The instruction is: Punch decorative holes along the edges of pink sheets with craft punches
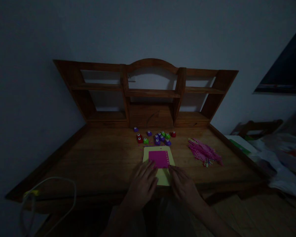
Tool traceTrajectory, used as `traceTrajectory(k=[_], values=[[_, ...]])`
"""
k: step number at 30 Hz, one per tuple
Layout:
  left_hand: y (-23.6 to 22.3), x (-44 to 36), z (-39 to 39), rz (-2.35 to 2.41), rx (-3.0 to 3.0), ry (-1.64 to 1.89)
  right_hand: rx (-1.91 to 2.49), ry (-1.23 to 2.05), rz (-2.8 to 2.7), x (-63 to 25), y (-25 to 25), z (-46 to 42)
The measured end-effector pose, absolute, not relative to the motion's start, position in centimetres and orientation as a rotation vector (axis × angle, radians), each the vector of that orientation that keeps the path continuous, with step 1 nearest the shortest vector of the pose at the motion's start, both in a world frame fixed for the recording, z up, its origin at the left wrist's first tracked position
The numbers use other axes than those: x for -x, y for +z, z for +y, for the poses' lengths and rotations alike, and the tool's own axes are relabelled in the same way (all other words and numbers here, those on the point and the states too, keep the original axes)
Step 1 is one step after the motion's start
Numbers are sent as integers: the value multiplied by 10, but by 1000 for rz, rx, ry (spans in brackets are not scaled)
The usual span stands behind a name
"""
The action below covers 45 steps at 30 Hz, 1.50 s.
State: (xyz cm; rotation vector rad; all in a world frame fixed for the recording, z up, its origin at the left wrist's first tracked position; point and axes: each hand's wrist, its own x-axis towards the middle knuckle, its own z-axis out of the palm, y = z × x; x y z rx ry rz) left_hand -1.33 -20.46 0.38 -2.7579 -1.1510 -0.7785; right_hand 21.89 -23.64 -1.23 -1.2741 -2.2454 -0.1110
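A magenta sheet (158, 159) with a row of small pale marks down its right side lies on a larger pale yellow sheet (164, 179). My left hand (143, 181) rests over the left edge of the yellow sheet, its stretched fingers reaching the magenta sheet's lower left corner. At the opposite lower corner are the fingertips of my right hand (184, 182), fingers extended; a small red bit shows beside them. Beyond the sheets stand several small purple, green and red pieces with white round tops, such as a purple one (167, 142) and a red one (140, 140).
A heap of pink strips (204, 151) lies on the wooden desk (101, 158) to the right. A wooden shelf unit (151, 93) rises at the back. A pale cable (75, 191) loops at the front left. Plastic bags (283, 151) are beyond the desk's right edge.
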Motion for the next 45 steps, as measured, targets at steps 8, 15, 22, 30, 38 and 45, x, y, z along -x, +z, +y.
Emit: traceTrajectory(k=[8,15,22,30,38,45], values=[[9,33,-166,-1316,2882,-976,1309,583,-1666,-229,-4,-212],[17,26,-127,-1275,3079,-917,1203,749,-1676,-231,26,-173],[19,23,-117,-1149,3190,-819,992,1119,-1817,-219,6,-141],[13,21,-112,-1162,3173,-726,1084,1121,-1822,-221,-11,-135],[16,17,-110,-1154,3165,-640,1132,1088,-1938,-220,-12,-125],[21,15,-104,-1128,3185,-526,1130,1159,-1960,-218,-3,-122]])
